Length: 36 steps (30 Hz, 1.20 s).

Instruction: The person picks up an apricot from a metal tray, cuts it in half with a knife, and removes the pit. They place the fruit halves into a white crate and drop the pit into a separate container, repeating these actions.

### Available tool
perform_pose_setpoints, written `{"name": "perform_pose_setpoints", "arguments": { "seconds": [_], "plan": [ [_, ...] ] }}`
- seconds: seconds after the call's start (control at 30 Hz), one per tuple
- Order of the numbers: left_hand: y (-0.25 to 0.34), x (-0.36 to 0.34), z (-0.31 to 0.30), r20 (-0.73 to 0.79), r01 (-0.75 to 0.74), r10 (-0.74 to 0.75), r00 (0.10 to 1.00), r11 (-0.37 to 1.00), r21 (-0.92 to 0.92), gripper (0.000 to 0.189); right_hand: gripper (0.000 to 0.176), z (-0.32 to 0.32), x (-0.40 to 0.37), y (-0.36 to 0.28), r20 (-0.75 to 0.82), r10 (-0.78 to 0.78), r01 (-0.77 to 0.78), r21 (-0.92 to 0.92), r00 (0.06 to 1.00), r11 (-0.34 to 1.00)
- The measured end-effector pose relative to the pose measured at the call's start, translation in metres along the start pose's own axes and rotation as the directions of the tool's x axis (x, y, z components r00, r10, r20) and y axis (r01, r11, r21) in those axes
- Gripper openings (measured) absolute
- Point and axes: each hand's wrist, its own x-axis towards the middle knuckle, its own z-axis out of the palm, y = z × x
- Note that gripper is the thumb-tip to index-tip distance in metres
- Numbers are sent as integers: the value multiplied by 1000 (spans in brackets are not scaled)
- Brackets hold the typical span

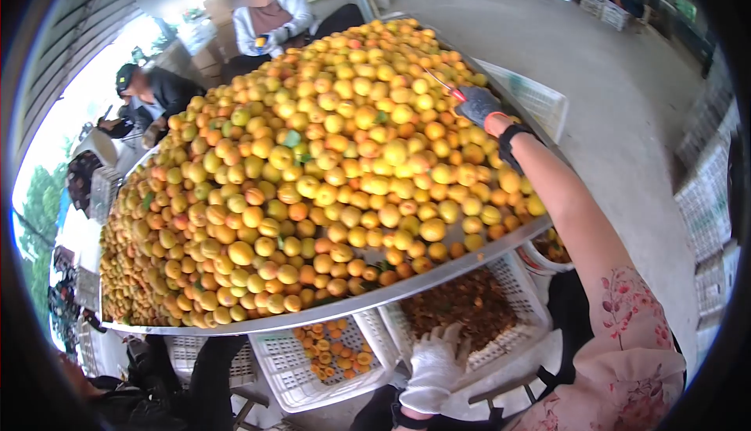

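R hand (479,105), in a dark glove w/ a black wrist strap, is stretched out over the far right side of the apricot pile (313,173). Its fingers are clenched round a thin red tool (447,88) that pokes up-left from the fist; can't tell what sort of tool. The hand is right at the top fruit, touching or just above, can't tell which. The pile is yellow-to-orange fruit w/ a few green leaves mixed in, heaped high on a big round metal counter (438,276) and reaching nearly to the rim. L hand (436,362), in a white glove, lies released, fingers spread, palm down at the near rim of a white crate (520,290) under the counter's near edge. That crate holds a brown mass, too small to tell what. Just left of it a second crate (282,357) has a thin layer of orange fruit in the bottom. The R arm wears a floral sleeve (626,353) near the shoulder. Across the counter a person in a white jacket (270,12) holds one fruit in both hands, and a person in a dark cap (149,91) is at the left side. A flat white tray (536,101) lies just beyond the R hand, on the concrete floor (626,118).
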Motion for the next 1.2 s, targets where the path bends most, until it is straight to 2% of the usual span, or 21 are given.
{"name": "perform_pose_setpoints", "arguments": {
  "seconds": [0.07,0.13,0.2,0.27,0.3,0.47,0.53,0.57,0.63,0.67,0.7,0.73,0.77,0.8,0.83,0.93,1.0,1.03,1.13,1.17,1.2],
  "plan": [
    [-2,1,-2,76,39,-43,996,998,57,42,33,29,28,13,105,95,-88,-66,990,994],
    [4,12,-20,380,224,-231,895,973,64,47,37,26,26,2,82,136,-128,-91,987,988],
    [1,12,-19,379,226,-231,896,972,58,47,40,23,29,-7,98,148,-137,-107,984,985],
    [-5,6,-11,234,126,-124,964,992,6,44,42,19,31,-11,114,204,-178,-203,972,963],
    [-3,8,-15,295,150,-149,944,989,18,46,44,18,28,-6,104,120,-100,-184,987,978],
    [-5,5,-13,240,127,-130,962,991,29,44,45,7,15,-3,181,40,-1,-208,983,978],
    [-4,3,-11,239,126,-124,963,992,8,43,45,3,6,-5,332,-5,77,-204,943,976],
    [-2,2,-10,234,123,-120,965,992,2,42,43,15,8,11,294,-74,112,-113,953,987],
    [3,4,-15,236,120,-117,965,993,-2,40,43,22,22,19,342,-53,99,-121,938,988],
    [7,7,-22,307,139,-139,942,990,20,43,43,25,22,25,395,-27,84,-129,918,988],
    [11,6,-28,386,152,-155,909,988,40,46,42,21,11,20,318,-73,108,-95,945,990],
    [11,4,-26,331,110,-125,935,992,62,44,46,25,16,22,354,-46,86,-98,934,991],
    [10,4,-24,292,100,-113,950,993,59,43,50,28,18,27,335,-113,119,1,936,993],
    [9,4,-22,251,91,-103,963,994,57,42,50,22,11,15,341,-24,-17,117,940,993],
    [9,5,-20,213,91,-96,972,995,33,41,54,27,14,13,349,-2,-14,44,937,999],
    [14,4,-20,197,78,-85,977,996,42,40,60,-1,-18,-17,406,14,-72,128,914,989],
    [14,2,-18,206,60,-64,976,998,24,40,53,5,-20,-18,495,152,-326,288,856,900],
    [15,1,-17,181,48,-54,982,998,38,39,54,-3,-32,-25,473,238,-436,368,848,821],
    [17,-2,-15,180,48,-58,982,997,57,38,55,-19,-48,-42,475,172,-393,417,863,820],
    [18,-2,-16,174,45,-54,983,997,56,38,58,-24,-57,-47,445,90,-263,344,891,901],
    [20,-3,-18,173,43,-52,984,998,55,38,58,5,-48,-31,373,-19,-117,339,928,933]
  ]
}}
